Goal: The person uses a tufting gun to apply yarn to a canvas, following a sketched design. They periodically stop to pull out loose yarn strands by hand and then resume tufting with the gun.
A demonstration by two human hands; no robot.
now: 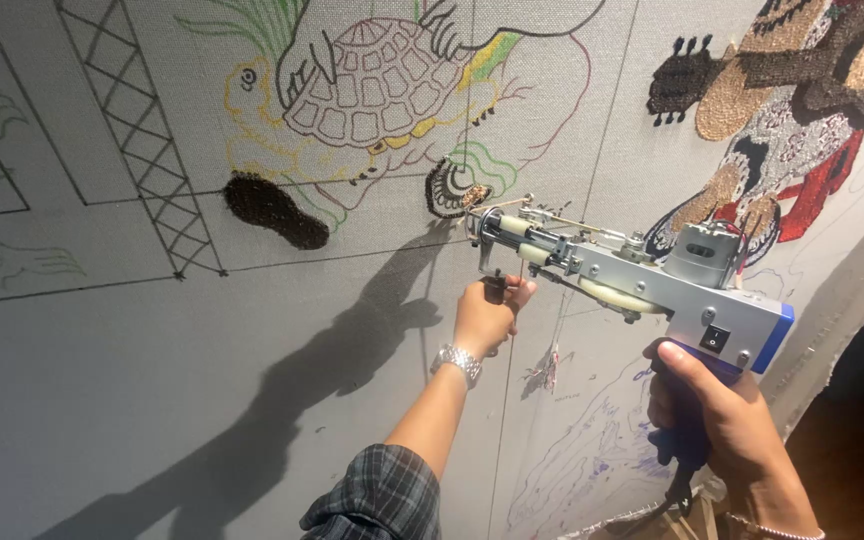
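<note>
A grey and blue tufting gun [642, 285] is pressed with its needle tip against a stretched grey cloth [152, 350], at a small dark tufted patch [452, 188] under a drawn turtle [382, 80]. My left hand [487, 315] grips the gun's black front handle from below; a metal watch sits on that wrist. My right hand [717, 415] is closed around the blue rear grip, thumb up near the switch. A thin yarn runs along the top of the gun.
A dark brown tufted foot shape [274, 210] lies left of the needle. A partly tufted figure in brown, red and black [792, 110] fills the upper right. Drawn lattice lines [142, 140] cross the left. The cloth's frayed edge [842, 330] runs down the right.
</note>
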